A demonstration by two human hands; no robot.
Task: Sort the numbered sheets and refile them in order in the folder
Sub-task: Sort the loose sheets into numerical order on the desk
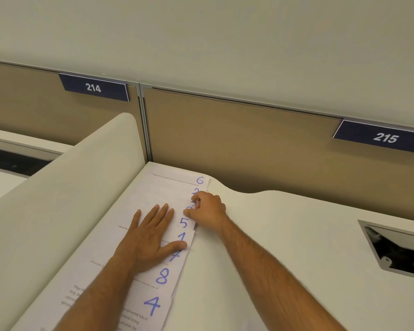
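Head view: I am standing at a white desk (296,235), backed by a tan partition (237,139) carrying the signs 214 (93,87) and 215 (385,138), with a cable hatch (397,249) cut into the top on my right. The numbered sheets (153,192) are lying fanned along the desk's left side against a white divider (65,187), overlapped so each blue handwritten numeral is showing at the right edge. From far to near they are reading 6, a partly hidden 2 or 3, one hidden under my fingers, then 5, 1, what looks like 7, 8 and 4, so the order is still jumbled. By my judgement the sorting is only beginning, and all the refiling is left; no folder is showing. The paper is thin, white, printed with faint text, and looks likely to slip. My left hand (148,237) is pressing flat with fingers spread on the middle of the fan, thumb near the 1. My right hand (207,210) is curling its fingertips onto a sheet edge just above the 5, seemingly pinching it.
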